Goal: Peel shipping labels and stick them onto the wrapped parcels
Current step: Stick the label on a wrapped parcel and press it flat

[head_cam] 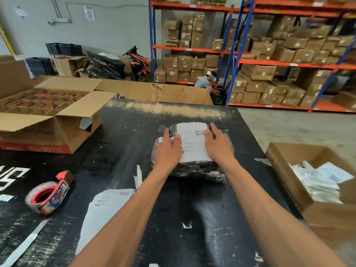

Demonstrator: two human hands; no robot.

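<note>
White label [193,143] lies on the parcel [196,168] under flat, straight fingers [212,130] of both hands.

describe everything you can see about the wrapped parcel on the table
The wrapped parcel is a squat, rounded bundle in glossy black plastic film, crinkled and catching the light. It lies flat on the scuffed black table, near its middle. A white shipping label with barcodes and printed text covers most of its top. The left hand and right hand press flat on the label's two sides, fingers straight, smoothing it down. Nothing else touches it.
</note>
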